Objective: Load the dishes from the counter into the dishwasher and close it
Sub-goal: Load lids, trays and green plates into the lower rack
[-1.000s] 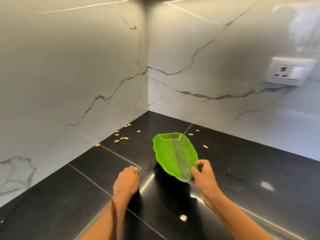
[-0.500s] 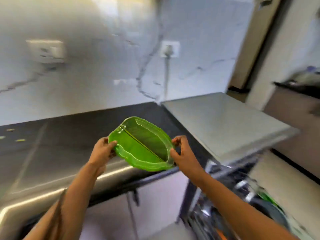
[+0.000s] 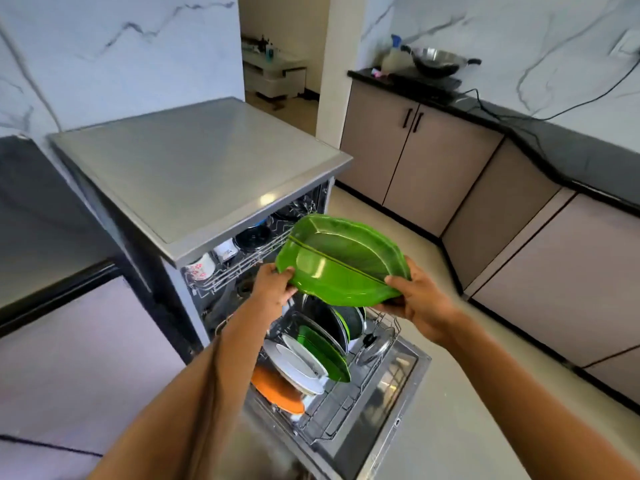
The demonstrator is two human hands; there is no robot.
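I hold a green leaf-shaped plate [image 3: 341, 259] with both hands above the open dishwasher [image 3: 194, 174]. My left hand [image 3: 272, 285] grips its left edge and my right hand [image 3: 420, 301] grips its right end. Below it the lower rack [image 3: 349, 407] is pulled out over the lowered door [image 3: 398, 420]. In that rack stand an orange plate [image 3: 277, 389], white plates [image 3: 299, 365], another green plate [image 3: 325, 351] and dark dishes [image 3: 346, 322]. The upper rack [image 3: 242, 265] holds cups and a dark bowl.
The black counter [image 3: 38, 216] lies to the left of the dishwasher. Beige cabinets [image 3: 519, 244] run along the right under a second black counter with a wok [image 3: 438, 62] on a cooktop. A glass lid [image 3: 372, 348] rests in the lower rack. Tiled floor [image 3: 450, 410] lies beside the door.
My view swung from the counter corner to the dishwasher. The green plate was lifted off the counter, taken in both hands and carried right, over the lower rack.
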